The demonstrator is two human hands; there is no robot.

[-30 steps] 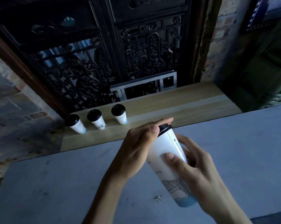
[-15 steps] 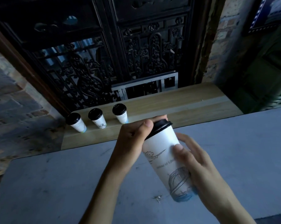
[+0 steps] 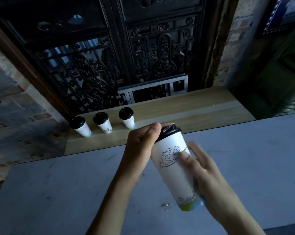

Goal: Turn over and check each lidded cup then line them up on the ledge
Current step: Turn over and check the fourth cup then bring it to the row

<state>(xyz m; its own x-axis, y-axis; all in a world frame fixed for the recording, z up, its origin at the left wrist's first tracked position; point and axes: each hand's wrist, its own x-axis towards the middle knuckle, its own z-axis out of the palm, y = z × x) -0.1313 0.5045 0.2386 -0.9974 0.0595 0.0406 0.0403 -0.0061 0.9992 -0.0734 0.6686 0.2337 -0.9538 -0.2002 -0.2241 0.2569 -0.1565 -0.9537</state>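
Observation:
I hold a tall white paper cup (image 3: pixel 173 165) with a black lid and a cloud line drawing, tilted with the lid away from me, above the grey table (image 3: pixel 58 192). My left hand (image 3: pixel 140 150) grips its upper part by the lid. My right hand (image 3: pixel 206 177) wraps the lower body from the right, thumb on the drawing. Three more lidded white cups stand upright in a row on the wooden ledge (image 3: pixel 185 109): the left cup (image 3: pixel 80 127), the middle cup (image 3: pixel 103 122) and the right cup (image 3: pixel 127 117).
Behind the ledge rises a dark carved wooden screen (image 3: pixel 109 65) with a small metal frame (image 3: pixel 153 89) at its foot. Brick wall lies to the left and right. A small scrap (image 3: pixel 165 205) lies on the table near the cup's base.
The held cup has turned about its axis, so the cloud drawing now faces me. Both hands have kept their grip.

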